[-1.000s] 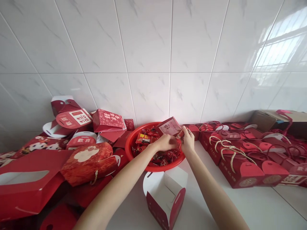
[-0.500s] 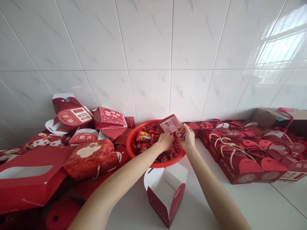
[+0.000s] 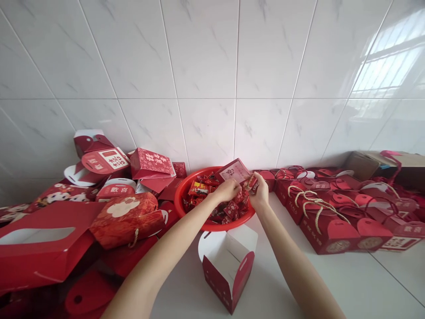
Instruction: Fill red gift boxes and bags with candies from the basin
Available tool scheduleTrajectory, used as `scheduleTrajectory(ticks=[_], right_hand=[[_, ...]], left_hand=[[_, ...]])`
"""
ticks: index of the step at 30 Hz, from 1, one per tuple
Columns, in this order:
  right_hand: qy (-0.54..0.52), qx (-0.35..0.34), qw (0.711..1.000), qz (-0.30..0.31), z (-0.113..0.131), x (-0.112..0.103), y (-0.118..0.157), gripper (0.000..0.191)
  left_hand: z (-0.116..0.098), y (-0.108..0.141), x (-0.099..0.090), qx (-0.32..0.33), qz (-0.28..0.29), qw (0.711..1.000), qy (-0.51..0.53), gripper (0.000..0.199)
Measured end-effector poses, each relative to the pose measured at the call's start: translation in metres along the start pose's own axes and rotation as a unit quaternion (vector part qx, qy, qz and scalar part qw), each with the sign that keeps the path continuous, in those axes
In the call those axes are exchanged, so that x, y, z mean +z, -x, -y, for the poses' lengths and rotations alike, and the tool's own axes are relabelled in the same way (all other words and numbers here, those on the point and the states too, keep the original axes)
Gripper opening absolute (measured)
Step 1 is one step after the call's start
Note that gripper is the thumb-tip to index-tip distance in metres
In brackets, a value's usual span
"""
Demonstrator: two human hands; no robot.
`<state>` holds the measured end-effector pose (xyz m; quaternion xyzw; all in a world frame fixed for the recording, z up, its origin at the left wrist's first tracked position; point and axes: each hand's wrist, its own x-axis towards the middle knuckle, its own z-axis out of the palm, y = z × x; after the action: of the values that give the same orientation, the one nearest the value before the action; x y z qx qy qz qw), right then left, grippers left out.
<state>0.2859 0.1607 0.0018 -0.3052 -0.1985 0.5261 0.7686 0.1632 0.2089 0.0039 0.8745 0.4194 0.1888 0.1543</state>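
A red basin point(image 3: 181, 208) full of wrapped candies point(image 3: 232, 210) stands against the wall. Over its candies is my left hand point(image 3: 227, 190), its fingers closed on what looks like a red-wrapped candy point(image 3: 239, 195). My right hand point(image 3: 260, 192), at the basin's right rim, grips several small wrapped candies point(image 3: 251, 184). A flat pink and red card or packet point(image 3: 234, 170) leans at the back of the basin, just behind both hands. Between my forearms, in front of the basin, an open red gift box point(image 3: 229, 261) with a white inside stands upright, its flaps spread.
To the left lies a heap of folded-up red gift boxes point(image 3: 122, 217), some tilted. On the right, rows of closed red boxes with rope handles point(image 3: 332, 221) stand close together. A cardboard carton point(image 3: 381, 161) is behind them. White tiles point(image 3: 206, 119) form the wall.
My left hand has risen slightly from among the candies, a red piece now showing at its fingertips. My right hand stays nearly in place, still holding candies.
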Motion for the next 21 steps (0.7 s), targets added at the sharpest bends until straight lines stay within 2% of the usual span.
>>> scheduleTrajectory(ticks=[5,9,14,17,19,21], right_hand=[[0.036,0.017,0.999,-0.003,-0.002,0.001,-0.002,0.022],[0.11,0.03,0.993,0.019,-0.005,0.004,-0.002,0.017],[0.151,0.033,0.987,0.051,-0.008,0.005,0.002,0.016],[0.166,0.057,0.983,0.061,-0.008,0.006,0.004,0.018],[0.166,0.066,0.983,0.05,-0.006,0.007,0.004,0.018],[0.156,0.06,0.986,0.027,-0.005,0.007,0.002,0.019]], left_hand=[[0.014,-0.002,-0.023,-0.032,-0.119,0.989,0.082,0.039],[0.021,0.0,-0.026,-0.044,-0.153,0.976,0.147,0.037],[0.014,0.001,-0.022,-0.033,-0.132,0.966,0.22,0.031],[0.005,0.002,-0.024,-0.032,-0.104,0.944,0.312,0.032],[0.001,0.005,-0.03,-0.05,-0.073,0.929,0.361,0.032],[0.0,0.009,-0.035,-0.074,-0.016,0.943,0.325,0.029]])
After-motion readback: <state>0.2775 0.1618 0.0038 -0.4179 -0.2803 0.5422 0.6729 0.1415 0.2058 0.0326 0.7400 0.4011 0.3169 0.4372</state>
